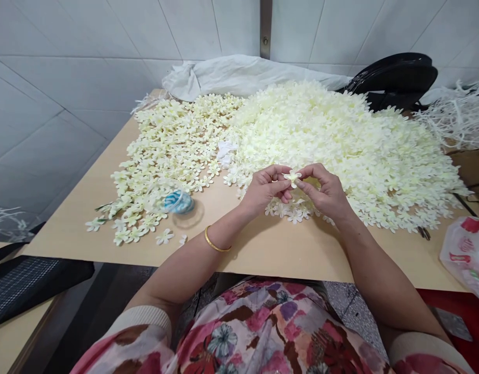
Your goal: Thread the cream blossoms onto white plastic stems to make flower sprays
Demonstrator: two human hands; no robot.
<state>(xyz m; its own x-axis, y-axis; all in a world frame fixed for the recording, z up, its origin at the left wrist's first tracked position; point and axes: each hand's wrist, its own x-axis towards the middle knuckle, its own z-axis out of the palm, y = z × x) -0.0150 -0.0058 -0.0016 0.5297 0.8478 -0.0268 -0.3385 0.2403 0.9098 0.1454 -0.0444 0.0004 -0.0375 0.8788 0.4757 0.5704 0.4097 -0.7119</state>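
Observation:
A small pale-yellow flower is pinched between my two hands, above the table's middle. My left hand holds it from the left, with thumb and index finger at its petals and the other fingers curled beneath. From the right, my right hand grips the same flower between thumb and index finger. A large heap of similar flowers lies just behind and to the right of my hands. Flatter and more spread out, another group of flowers covers the left part of the table.
A clear cup with blue-and-white contents stands left of my left arm. Crumpled white tissue lies between the flower groups. Behind are white cloth and a black round object. A plastic bag sits at the table's right edge.

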